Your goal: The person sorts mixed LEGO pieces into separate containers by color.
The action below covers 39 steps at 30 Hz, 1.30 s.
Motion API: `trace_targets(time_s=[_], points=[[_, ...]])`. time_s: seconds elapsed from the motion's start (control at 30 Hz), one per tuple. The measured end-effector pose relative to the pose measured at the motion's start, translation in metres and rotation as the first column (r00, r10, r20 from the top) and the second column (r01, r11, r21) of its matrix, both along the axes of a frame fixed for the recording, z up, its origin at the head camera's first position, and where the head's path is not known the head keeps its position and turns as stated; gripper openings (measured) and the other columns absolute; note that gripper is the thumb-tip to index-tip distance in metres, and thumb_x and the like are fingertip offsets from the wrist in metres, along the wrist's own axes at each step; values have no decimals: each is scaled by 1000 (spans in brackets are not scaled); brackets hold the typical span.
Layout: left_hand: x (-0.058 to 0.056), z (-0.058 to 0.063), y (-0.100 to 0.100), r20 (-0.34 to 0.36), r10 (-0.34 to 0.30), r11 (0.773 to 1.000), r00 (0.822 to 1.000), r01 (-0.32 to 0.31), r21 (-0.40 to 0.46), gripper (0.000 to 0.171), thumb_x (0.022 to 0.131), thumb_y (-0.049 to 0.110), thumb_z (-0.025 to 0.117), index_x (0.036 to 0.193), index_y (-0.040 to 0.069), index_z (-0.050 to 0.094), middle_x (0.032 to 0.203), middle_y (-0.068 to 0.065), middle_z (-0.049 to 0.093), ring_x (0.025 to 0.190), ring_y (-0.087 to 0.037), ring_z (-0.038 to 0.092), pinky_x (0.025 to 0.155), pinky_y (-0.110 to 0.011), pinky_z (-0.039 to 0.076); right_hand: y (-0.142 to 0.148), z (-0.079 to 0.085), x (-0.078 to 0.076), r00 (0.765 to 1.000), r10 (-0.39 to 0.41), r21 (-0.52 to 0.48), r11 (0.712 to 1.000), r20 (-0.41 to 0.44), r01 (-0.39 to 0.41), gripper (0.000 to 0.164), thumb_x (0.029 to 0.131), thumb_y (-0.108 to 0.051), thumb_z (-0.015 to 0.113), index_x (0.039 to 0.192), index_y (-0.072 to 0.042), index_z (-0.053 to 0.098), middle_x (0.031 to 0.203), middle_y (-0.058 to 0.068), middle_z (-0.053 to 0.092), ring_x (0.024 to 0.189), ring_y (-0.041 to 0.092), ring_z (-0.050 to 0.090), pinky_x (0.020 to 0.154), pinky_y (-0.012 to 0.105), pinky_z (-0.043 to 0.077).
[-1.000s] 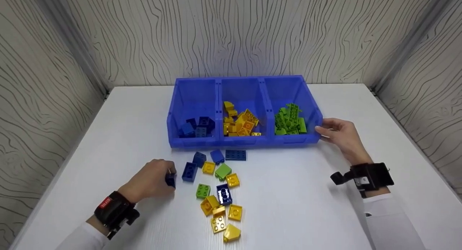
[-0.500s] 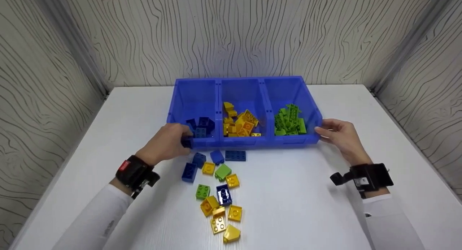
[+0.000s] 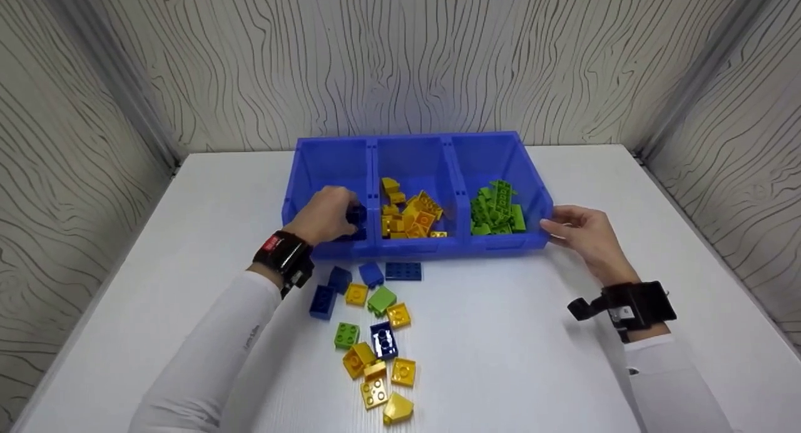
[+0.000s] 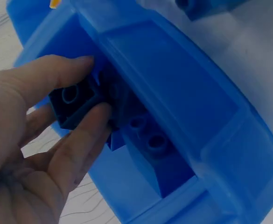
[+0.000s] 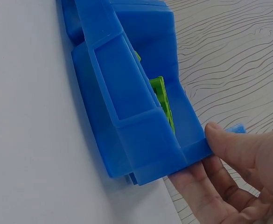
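My left hand (image 3: 326, 215) is inside the left compartment of the blue three-part bin (image 3: 413, 250). In the left wrist view its thumb and fingers pinch a dark blue toy brick (image 4: 73, 101), hollow side showing, over other blue bricks (image 4: 150, 142). My right hand (image 3: 581, 236) grips the bin's right side wall near the front, thumb on the inner face and fingers outside, as the right wrist view shows. Yellow bricks (image 3: 414, 217) fill part of the middle compartment, green bricks (image 3: 495, 211) the right one.
Loose bricks lie on the white table (image 3: 500, 333) before the bin: several blue ones including a flat plate (image 3: 403, 271), two green including a square one (image 3: 346, 336), and several yellow including a slanted one (image 3: 398, 408). Wood-patterned panels (image 3: 400, 57) enclose the back and sides.
My left hand has carried the dark blue brick from the table at left, over the bin's front edge, into the left compartment. My right hand stays on the bin's side. The view has shifted slightly.
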<state>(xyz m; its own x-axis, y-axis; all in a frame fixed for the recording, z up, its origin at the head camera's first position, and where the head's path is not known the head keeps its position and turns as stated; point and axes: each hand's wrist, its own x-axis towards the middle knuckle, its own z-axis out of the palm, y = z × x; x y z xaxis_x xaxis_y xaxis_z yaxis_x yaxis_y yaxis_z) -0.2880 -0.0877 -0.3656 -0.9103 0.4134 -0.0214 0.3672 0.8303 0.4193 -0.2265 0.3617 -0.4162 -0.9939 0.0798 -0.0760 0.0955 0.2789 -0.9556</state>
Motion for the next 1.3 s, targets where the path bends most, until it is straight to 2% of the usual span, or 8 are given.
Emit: trace_targets(time_s=[0.17, 0.3, 0.53, 0.77, 0.87, 1.03, 1.17, 1.3], points=[[-6, 2, -3, -20, -17, 1000, 1000, 17, -3, 47, 77, 18, 82, 119, 2, 66, 118, -12, 67, 110, -25, 61, 97, -44, 54, 0, 1, 2, 1000, 17, -34, 999, -21, -17, 55, 87, -24, 73, 128, 6, 54, 97, -8, 65, 89, 6, 68, 83, 22, 60], [4, 7, -9, -27, -21, 1000, 999, 21, -5, 62, 78, 30, 82, 128, 2, 59, 125, -14, 62, 114, -26, 59, 100, -44, 53, 0, 3, 2, 1000, 16, -29, 999, -25, -17, 56, 87, -25, 73, 128, 7, 53, 96, -8, 65, 88, 6, 67, 83, 22, 60], [55, 13, -22, -90, 3, 999, 996, -6, -32, 67, 82, 47, 73, 132, 6, 55, 125, -14, 60, 109, -25, 61, 92, -43, 57, 1, 3, 2, 1000, 6, -16, 1000, -14, -6, 57, 86, -26, 73, 128, 6, 53, 97, -8, 65, 89, 6, 67, 84, 22, 60], [99, -19, -40, -65, -48, 993, 997, 41, -113, 72, 77, 46, 78, 125, -2, 58, 114, -17, 64, 93, -23, 61, 78, -38, 58, 0, 3, 1, 1000, 2, -27, 1000, -11, -2, 56, 86, -25, 74, 128, 6, 53, 97, -9, 65, 89, 5, 67, 84, 23, 60], [103, -37, -44, -23, -33, 996, 999, 31, -81, 71, 74, 42, 81, 126, -1, 57, 119, -15, 62, 97, -22, 59, 83, -37, 57, 0, 3, 1, 1000, 2, -24, 1000, -11, -2, 56, 86, -25, 73, 128, 6, 53, 98, -9, 65, 89, 5, 67, 84, 22, 60], [100, -53, -47, 6, -39, 999, 999, 39, -20, 39, 72, 17, 82, 105, 6, 65, 105, -7, 63, 89, -17, 58, 77, -32, 54, 0, 2, 1, 1000, 5, -24, 1000, -8, -6, 57, 87, -25, 73, 130, 6, 53, 98, -8, 65, 89, 5, 67, 84, 22, 60], [98, -49, -49, 3, -78, 997, 997, 78, -10, 28, 70, 8, 81, 94, 8, 67, 92, -1, 62, 79, -13, 54, 69, -27, 50, 0, 1, 1, 1000, 7, -12, 1000, -4, -7, 58, 87, -26, 73, 132, 5, 52, 98, -9, 65, 89, 4, 67, 84, 21, 60], [91, -31, -46, -2, -95, 995, 995, 95, 1, 26, 75, 10, 79, 98, 8, 69, 93, -1, 65, 81, -12, 55, 68, -25, 52, 1, 0, 0, 1000, 4, -12, 1000, -7, -5, 57, 87, -25, 72, 132, 5, 52, 97, -8, 64, 89, 4, 67, 83, 21, 60]])
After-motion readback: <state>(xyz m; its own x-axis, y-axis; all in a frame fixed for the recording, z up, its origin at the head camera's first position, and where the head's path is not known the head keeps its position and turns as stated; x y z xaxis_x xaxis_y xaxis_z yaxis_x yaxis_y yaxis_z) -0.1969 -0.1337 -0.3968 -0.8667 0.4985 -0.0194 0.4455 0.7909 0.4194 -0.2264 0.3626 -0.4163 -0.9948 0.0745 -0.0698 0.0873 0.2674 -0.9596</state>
